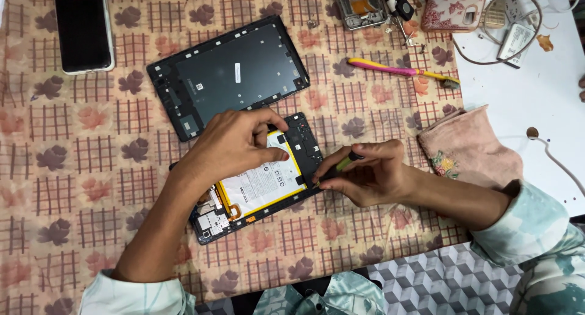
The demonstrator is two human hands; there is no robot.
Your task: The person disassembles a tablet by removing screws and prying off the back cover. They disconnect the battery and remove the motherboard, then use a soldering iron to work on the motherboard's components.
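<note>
While the left hand (234, 145) presses down on the opened tablet (253, 181), the right hand (365, 172) has its grip clenched around a small screwdriver (341, 164).

Screwdriver tip sits at the tablet's right edge, next to the white battery (259, 184). Left grip isn't grasping anything, fingers just rest spread on the tablet's top. Tablet lies mid-desk on a checked floral cloth (79, 187). Its detached back cover (228, 74) lies just above; a pink-and-yellow toothbrush (399, 70), a pink rag (469, 147) and a black phone (83, 25) sit further out.

White battery label (259, 184) center; dark phone screen (83, 27) top-left.
</note>
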